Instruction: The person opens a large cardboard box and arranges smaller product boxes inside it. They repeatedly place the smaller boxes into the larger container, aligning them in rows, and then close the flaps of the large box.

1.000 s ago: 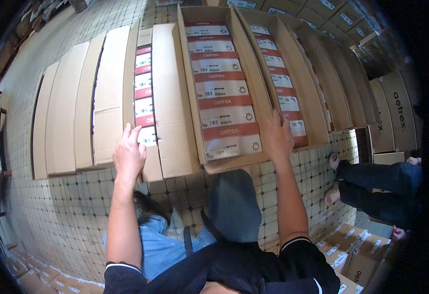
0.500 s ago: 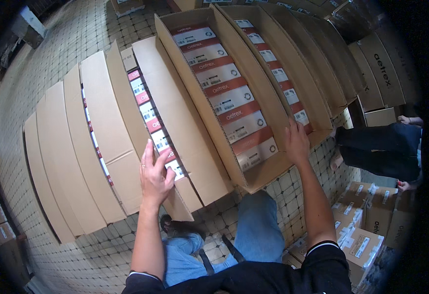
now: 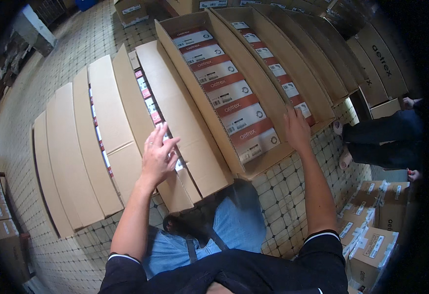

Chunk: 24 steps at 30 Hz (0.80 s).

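My left hand (image 3: 159,156), fingers spread, lies over the gap of a carton (image 3: 182,120) whose top flaps are partly folded in. Red-and-white boxes (image 3: 149,104) show in a row through that gap. Right of it stands an open carton (image 3: 202,105) filled with a row of red-and-white boxes (image 3: 231,105). At the near end of this carton's right-hand flap (image 3: 261,81), my right hand (image 3: 298,130) has its fingers bent over the cardboard edge. Another open carton (image 3: 317,83) beyond the flap holds similar boxes (image 3: 281,78).
Several cartons with flaps folded over (image 3: 77,157) stand to the left. More open cartons (image 3: 322,54) continue at the right. Taped cartons (image 3: 371,250) are stacked at the lower right, near another person's dark-trousered legs (image 3: 386,137). The floor is tiled (image 3: 288,196).
My left hand has moved slightly up along the gap in the carton. My right hand stays at the flap's near end. The view has shifted a little, and the other person's legs have moved.
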Each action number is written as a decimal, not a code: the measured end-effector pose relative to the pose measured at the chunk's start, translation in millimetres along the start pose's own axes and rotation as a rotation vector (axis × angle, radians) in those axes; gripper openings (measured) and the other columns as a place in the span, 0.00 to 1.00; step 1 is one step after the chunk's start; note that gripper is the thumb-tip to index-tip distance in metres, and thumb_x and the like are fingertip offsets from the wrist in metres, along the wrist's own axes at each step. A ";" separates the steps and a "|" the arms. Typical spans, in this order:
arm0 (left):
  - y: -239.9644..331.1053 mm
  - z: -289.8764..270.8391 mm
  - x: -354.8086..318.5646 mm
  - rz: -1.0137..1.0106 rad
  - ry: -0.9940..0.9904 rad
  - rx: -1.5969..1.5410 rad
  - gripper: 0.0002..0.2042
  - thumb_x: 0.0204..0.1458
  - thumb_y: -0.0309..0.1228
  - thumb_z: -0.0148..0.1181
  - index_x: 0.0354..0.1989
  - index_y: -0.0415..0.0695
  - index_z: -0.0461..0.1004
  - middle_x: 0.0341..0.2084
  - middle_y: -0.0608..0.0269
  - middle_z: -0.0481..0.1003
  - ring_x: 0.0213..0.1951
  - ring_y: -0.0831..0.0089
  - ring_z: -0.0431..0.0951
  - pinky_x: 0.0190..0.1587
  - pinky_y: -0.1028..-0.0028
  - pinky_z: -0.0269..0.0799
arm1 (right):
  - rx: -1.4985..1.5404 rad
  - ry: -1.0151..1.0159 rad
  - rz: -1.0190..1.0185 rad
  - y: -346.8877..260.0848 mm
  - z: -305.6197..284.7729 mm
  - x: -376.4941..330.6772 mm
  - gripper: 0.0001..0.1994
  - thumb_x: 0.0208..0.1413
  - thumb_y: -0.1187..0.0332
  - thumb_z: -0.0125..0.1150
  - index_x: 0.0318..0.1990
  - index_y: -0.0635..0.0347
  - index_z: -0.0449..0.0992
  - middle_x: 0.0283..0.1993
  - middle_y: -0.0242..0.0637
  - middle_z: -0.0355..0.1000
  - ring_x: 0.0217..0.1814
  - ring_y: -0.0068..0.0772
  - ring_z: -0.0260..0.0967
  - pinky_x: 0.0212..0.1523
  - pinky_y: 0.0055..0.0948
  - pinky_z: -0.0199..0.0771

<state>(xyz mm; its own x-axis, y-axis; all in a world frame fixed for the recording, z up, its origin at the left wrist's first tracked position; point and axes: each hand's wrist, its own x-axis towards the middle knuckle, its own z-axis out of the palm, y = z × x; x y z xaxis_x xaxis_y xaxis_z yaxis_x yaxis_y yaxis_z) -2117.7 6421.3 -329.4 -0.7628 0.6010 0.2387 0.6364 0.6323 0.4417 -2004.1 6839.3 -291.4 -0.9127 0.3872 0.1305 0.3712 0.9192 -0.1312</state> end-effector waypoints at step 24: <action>64.2 -30.6 -83.3 -0.287 -0.210 -0.011 0.09 0.54 0.32 0.54 0.38 0.40 0.70 0.62 0.19 0.54 0.44 0.35 0.76 0.45 0.52 0.74 | 0.182 0.493 -0.069 6.9 6.1 -12.0 0.16 0.63 0.59 0.52 0.48 0.60 0.77 0.53 0.49 0.70 0.51 0.53 0.70 0.51 0.48 0.70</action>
<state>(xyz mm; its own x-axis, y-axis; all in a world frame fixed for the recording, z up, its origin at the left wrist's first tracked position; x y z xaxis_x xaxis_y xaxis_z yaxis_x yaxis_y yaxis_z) -2016.8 6396.9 -294.5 -0.8695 0.4877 -0.0788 0.3973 0.7852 0.4750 -1991.6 6840.6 -299.9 -0.7287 0.3545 0.5859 0.2377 0.9333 -0.2691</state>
